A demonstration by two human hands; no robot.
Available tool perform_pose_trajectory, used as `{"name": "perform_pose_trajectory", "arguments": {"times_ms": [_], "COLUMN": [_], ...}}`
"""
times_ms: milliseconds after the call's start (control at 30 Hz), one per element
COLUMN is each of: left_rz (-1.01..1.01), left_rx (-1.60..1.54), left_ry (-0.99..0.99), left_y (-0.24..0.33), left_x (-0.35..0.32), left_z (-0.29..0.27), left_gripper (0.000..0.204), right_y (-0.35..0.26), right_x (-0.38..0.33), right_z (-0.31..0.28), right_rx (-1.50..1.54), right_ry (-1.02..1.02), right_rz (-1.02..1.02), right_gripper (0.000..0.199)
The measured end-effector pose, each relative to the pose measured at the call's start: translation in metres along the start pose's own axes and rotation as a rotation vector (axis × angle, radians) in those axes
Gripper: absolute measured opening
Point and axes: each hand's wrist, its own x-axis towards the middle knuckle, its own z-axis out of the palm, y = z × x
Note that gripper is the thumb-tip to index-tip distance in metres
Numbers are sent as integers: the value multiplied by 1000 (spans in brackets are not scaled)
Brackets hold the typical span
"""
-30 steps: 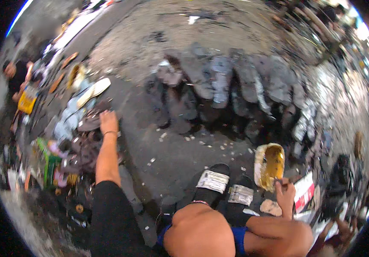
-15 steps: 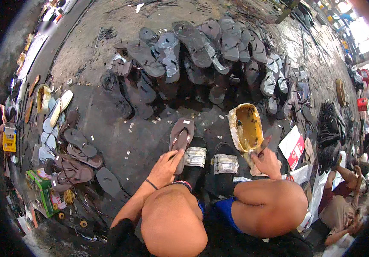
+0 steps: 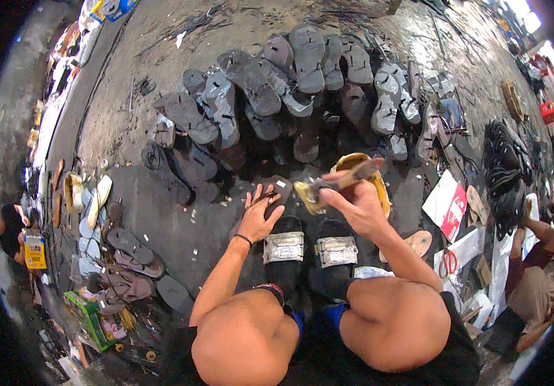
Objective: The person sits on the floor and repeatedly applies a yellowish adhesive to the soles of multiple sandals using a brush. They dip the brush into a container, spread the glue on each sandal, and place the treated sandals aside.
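A: How far along?
B: One sandal [image 3: 282, 189] is lying beneath the left hand [image 3: 259, 215], fingers spread; the right hand [image 3: 363, 207] is pinching a brush [image 3: 314, 194] near it, this piece seemingly unfinished
A: Those massed sandals [image 3: 248, 77] ahead?
B: Waiting or done, cannot tell

Left of the person's left hand [image 3: 261, 213], the dark mat [image 3: 151, 202] offers open passage, strewn only with small pale scraps, as far as the piled sandals [image 3: 122, 283] by its left edge; a row of upturned sandals [image 3: 249, 82] bars its far edge; the brush [image 3: 315, 193] in the right hand [image 3: 359, 209] crowds the middle; behind it stands a yellow-lined container [image 3: 383, 191]; the knees [image 3: 245, 338] hem the near side.
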Motion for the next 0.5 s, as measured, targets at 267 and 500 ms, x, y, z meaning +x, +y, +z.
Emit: {"name": "perform_pose_trajectory", "arguments": {"times_ms": [267, 500], "left_rz": [-426, -122], "left_rx": [-1529, -1726], "left_ry": [265, 199], "left_y": [97, 126], "left_x": [30, 20], "left_z": [-35, -49], "left_gripper": [52, 51], "right_y": [-8, 1], "right_x": [47, 61], "right_z": [28, 24], "right_rx": [-20, -298], "right_ry": [238, 226], "right_rz": [-297, -430], "right_gripper": [31, 20]}}
